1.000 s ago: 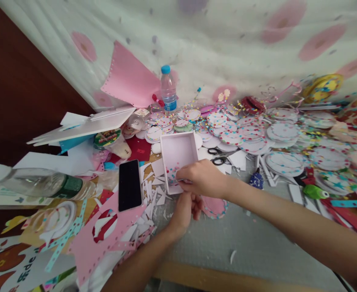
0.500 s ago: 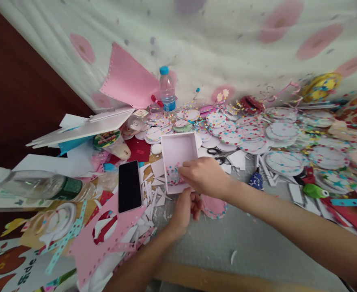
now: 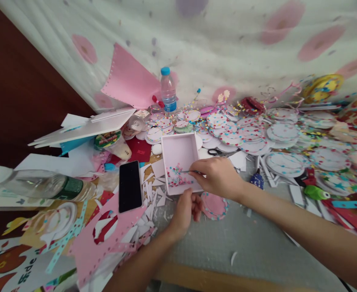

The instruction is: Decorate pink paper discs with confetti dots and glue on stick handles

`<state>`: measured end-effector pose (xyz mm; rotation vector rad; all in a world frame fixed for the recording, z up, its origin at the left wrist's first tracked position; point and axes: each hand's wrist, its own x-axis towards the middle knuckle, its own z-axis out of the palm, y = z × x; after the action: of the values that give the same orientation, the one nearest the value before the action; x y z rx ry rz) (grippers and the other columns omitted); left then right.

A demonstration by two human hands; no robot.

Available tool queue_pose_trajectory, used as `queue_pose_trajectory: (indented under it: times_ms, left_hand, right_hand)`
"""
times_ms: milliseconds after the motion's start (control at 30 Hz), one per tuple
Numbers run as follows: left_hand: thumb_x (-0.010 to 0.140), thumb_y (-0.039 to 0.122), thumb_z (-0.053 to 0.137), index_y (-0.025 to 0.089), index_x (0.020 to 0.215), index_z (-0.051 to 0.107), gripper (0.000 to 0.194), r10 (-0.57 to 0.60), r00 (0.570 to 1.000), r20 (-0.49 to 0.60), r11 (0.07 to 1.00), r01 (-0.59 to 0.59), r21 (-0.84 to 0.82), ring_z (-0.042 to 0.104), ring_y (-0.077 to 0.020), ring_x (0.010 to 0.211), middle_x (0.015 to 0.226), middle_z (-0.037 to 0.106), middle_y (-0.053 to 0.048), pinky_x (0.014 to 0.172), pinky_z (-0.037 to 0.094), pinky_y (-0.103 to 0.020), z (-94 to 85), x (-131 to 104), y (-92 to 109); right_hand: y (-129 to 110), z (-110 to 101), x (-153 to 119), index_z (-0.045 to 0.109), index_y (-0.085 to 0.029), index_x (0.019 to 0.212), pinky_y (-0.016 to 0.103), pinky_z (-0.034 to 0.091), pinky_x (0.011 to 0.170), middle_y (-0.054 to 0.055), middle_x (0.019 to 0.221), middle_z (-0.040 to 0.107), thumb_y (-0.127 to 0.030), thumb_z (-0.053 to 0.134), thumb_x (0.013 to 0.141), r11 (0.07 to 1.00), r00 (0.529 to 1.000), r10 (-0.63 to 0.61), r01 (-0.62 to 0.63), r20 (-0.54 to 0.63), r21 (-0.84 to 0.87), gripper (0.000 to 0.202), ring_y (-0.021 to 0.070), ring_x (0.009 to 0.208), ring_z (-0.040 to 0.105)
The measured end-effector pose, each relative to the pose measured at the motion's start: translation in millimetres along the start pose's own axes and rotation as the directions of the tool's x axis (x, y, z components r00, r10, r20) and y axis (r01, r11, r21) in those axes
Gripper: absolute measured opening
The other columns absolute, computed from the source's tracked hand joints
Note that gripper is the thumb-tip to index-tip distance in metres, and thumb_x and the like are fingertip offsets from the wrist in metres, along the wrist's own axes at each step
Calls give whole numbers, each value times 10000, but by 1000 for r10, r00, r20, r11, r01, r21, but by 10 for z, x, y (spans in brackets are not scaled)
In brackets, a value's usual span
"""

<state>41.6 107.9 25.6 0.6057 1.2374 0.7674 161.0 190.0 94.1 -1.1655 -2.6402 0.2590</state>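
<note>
A shallow white box (image 3: 180, 140) rests on the table, with small pink, red and blue confetti-like pieces (image 3: 176, 177) gathered in its near part. My right hand (image 3: 217, 177) reaches over the box's right side, closed on thin metal tweezers (image 3: 186, 172); their tips point left at the pieces. At the near rim, my left hand (image 3: 186, 211) is closed, with curled fingers and its thumb side against the box. A round pink disc (image 3: 215, 206) edged with coloured dots lies just right of my left hand.
A black phone (image 3: 130, 186) lies left of the box among white paper scraps (image 3: 150, 195). Black-handled scissors (image 3: 218, 152) lie behind my right hand. Many dotted discs (image 3: 283, 132) are piled along the back. A water bottle (image 3: 168, 91) stands there; another bottle (image 3: 44, 183) lies left.
My right hand has shifted slightly right, uncovering the tweezers and more of the coloured pieces. My left hand has stayed at the box's near rim.
</note>
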Motion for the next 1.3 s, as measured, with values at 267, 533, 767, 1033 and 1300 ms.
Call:
queue_pose_trajectory:
  times_ms: [267,533,767,1033,1300]
  left_hand:
    - [836,473,238,165,555,473,478,36,999,11,999,-36,-4,359,-69,328,520,472,7,402,218,-248,-5,-1,-3]
    - [851,490,206,160,565,470,510,7,1000,-1,1000,-7,4,361,-62,328,523,479,6,404,221,-248,5,-18,25]
    - [831,582,249,127,965,510,541,24,1000,-7,996,-24,-85,352,-80,313,522,493,46,366,209,-222,-15,-19,39]
    - [827,576,245,144,818,521,513,93,996,18,996,-93,-16,357,-71,338,533,488,32,371,219,-221,2,-12,9]
    - [842,553,190,168,581,470,543,84,996,-2,996,-84,16,351,-63,331,521,473,11,379,208,-235,15,6,-16]
  right_hand:
    - [-83,167,128,643,-160,761,298,186,543,41,726,683,-193,482,889,990,991,-135,134,-23,-51,209,132,596,564]
    - [-86,66,88,697,-185,841,253,305,577,33,779,718,-243,507,896,988,993,-43,58,-106,143,206,148,690,637]
    - [27,-156,-200,697,-185,861,220,414,589,28,791,722,-263,560,870,870,964,170,-50,-203,490,157,136,659,625]
    - [-18,-47,-187,693,-194,858,243,352,606,37,789,718,-245,505,901,979,994,-22,43,-108,198,199,155,712,643]
    - [-180,136,143,634,-168,736,281,218,538,39,714,682,-179,495,871,981,981,-183,186,60,-52,194,142,611,585]
